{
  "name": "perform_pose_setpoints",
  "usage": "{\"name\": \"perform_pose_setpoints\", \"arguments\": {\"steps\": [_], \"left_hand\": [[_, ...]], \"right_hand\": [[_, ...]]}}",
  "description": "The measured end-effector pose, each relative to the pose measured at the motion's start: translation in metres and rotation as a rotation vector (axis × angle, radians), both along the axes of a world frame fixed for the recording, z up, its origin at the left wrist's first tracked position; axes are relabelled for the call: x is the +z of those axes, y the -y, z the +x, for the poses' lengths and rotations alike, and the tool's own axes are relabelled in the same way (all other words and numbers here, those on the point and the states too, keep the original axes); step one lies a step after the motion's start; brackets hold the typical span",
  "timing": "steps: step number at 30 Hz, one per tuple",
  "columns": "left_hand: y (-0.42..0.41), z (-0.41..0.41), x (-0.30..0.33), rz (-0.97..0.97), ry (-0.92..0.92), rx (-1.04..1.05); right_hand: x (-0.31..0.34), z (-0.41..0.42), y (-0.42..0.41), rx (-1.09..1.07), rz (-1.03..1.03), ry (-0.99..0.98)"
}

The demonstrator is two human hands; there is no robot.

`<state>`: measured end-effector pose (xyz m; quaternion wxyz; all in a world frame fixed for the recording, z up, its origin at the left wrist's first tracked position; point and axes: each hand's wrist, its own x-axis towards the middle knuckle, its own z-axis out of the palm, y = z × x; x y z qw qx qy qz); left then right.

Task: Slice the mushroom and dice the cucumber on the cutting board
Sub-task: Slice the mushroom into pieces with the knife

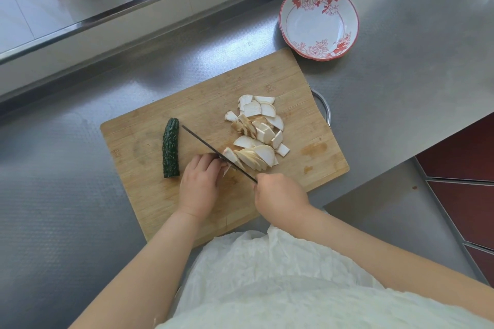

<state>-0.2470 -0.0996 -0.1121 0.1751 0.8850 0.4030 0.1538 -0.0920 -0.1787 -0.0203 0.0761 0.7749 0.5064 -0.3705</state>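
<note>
Right-hand grip [278,192] wraps the knife [213,153] handle while the left hand [200,181] curls down on the last mushroom stub [226,167] to steady it, slices [260,125] fanned aside, cucumber [170,147] waiting whole on the cutting board [307,104].

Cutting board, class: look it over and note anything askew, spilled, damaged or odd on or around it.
Nothing is spilled or broken. The cutting board sits skewed to the counter edge, its near corner hidden by the person's clothing. It bears brownish stains right of the mushroom slices. The cucumber lies uncut.
</note>
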Motion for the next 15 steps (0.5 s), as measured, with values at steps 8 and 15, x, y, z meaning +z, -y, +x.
{"name": "perform_pose_setpoints", "arguments": {"steps": [8, 15], "left_hand": [[0.0, -0.001, -0.001, -0.001, -0.012, 0.003], [0.003, -0.003, 0.005, 0.047, 0.053, 0.026]], "right_hand": [[-0.012, -0.008, -0.014, -0.019, -0.034, -0.001], [-0.019, 0.001, -0.018, -0.174, -0.064, -0.124]]}}
